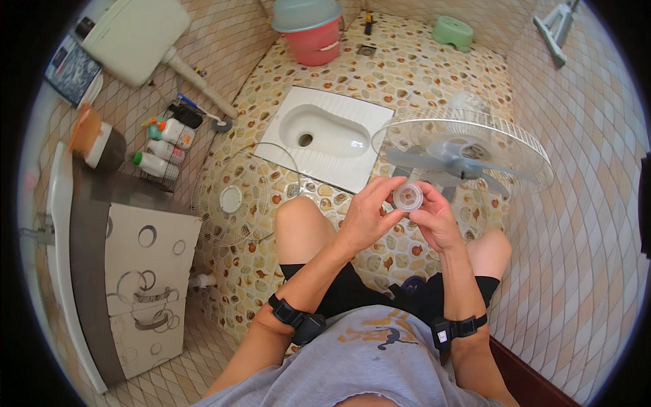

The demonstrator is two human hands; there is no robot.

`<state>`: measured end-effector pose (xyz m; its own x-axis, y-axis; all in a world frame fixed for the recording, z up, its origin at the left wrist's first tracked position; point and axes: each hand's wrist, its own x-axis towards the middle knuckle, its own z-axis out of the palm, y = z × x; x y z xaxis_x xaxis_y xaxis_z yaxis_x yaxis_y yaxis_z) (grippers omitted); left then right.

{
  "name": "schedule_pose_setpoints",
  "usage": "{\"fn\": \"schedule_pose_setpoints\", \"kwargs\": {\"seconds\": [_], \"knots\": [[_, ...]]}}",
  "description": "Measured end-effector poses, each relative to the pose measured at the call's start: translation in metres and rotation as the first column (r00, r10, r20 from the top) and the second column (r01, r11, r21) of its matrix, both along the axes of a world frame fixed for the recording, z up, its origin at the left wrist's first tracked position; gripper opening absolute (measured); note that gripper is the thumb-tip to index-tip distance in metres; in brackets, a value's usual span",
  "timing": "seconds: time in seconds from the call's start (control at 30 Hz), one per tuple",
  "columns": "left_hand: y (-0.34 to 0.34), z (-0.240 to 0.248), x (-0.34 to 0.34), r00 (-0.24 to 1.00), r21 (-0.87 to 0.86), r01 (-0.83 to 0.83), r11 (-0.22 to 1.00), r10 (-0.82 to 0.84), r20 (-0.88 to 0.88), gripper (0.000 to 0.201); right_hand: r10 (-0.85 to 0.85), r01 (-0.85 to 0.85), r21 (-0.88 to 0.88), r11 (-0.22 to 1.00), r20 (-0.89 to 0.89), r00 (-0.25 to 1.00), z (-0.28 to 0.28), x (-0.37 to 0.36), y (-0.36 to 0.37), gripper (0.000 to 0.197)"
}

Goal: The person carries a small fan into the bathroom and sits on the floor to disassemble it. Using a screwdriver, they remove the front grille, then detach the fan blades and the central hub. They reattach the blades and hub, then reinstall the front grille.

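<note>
In front of my knees, both hands hold a small round piece of clear plastic (pixel 407 197), which looks like a screw cap or nut. My left hand (pixel 369 211) pinches its left side with thumb and fingers. The right hand (pixel 439 218) grips it from the other side, fingers closed. Just beyond stands an electric fan with its rear wire grille (pixel 532 146) and bluish translucent blades (pixel 485 167) exposed. A detached round wire grille with a white centre (pixel 230 200) lies to the left of my left knee.
A white squat toilet (pixel 315 122) is set in the pebble-patterned floor. Red bucket (pixel 313 46) with a blue basin (pixel 306 15) and a green stool (pixel 453 32) stand at the back. Left are bottles on a rack (pixel 163 163) and a cabinet (pixel 146 271); a squeegee (pixel 553 34) hangs right.
</note>
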<state>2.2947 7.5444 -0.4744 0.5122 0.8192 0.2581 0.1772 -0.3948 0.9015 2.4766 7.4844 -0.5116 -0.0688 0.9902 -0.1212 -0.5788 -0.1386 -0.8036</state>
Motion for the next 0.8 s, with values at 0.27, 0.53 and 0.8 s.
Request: {"fn": "schedule_pose_setpoints", "kwargs": {"seconds": [0.27,0.53,0.8], "knots": [[0.008,-0.008,-0.034,0.862,-0.687,0.181,0.704,0.222,0.455,0.045,0.008,-0.016,0.061,0.998,0.116,0.993,0.017,-0.026,0.015,0.052],[0.011,-0.016,-0.099,0.574,-0.766,0.493,0.413,0.507,0.642,0.054,-0.448,0.455,-0.283,0.844,0.094,0.889,-0.065,0.05,-0.004,0.027],[0.007,0.014,-0.145,0.488,-0.778,0.353,0.52,0.606,0.627,0.051,-0.489,0.359,-0.41,0.839,-0.276,0.828,-0.097,0.106,-0.01,0.05]]}}
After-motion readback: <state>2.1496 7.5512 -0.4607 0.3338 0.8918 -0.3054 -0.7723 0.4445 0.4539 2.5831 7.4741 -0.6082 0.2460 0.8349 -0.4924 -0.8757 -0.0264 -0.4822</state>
